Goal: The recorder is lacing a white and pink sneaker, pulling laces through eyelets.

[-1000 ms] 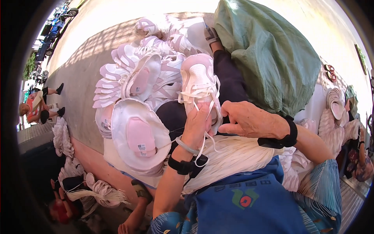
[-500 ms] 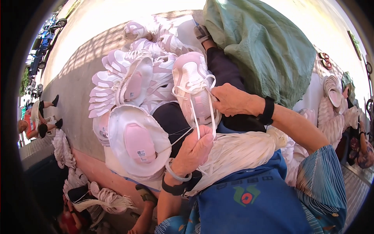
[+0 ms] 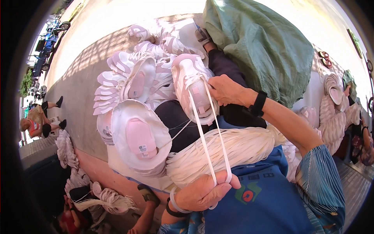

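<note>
Shoelace (image 3: 208, 136) stretched between both hands' fingers (image 3: 222, 180).

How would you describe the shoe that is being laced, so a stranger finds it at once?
Start at the big green sack; just left of it, the right hand steadies a white and pink sneaker. Unlike the piled sneakers beside it, two taut white laces run from it to the left hand.

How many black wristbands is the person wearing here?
2: one on the right wrist beside the pink-and-white shoe, one on the left wrist below the hand pulling the white lace. None looks hidden.
</note>
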